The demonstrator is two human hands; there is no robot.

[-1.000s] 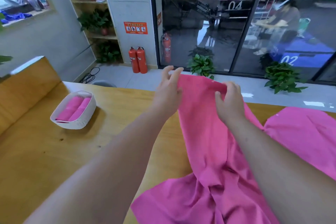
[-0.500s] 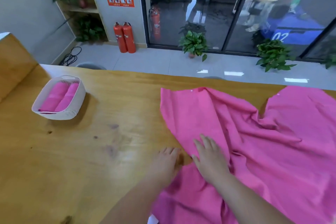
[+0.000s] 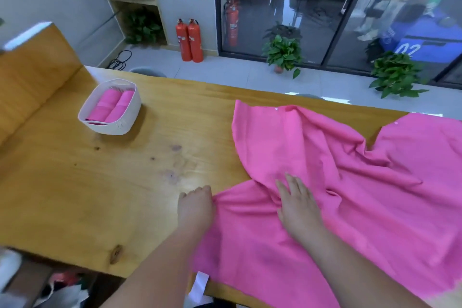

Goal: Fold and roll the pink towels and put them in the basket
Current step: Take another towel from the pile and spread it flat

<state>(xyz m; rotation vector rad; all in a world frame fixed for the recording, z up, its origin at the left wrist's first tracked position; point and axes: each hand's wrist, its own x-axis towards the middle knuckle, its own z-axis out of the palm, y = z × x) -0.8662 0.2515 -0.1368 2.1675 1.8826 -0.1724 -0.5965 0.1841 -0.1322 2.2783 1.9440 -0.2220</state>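
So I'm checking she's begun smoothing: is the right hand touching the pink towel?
Touching. The head view shows the right hand lying flat on the pink towel, fingers spread on the cloth with no gap.

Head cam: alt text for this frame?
Two bare hands spread a pink towel on a wooden table: left hand grips its edge, right hand lies flat on it. A white basket holding two rolled towels sits far left.

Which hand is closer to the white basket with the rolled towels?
Left. The left hand grips the towel's edge, on the basket's side; the right hand lies flat on it, farther away.
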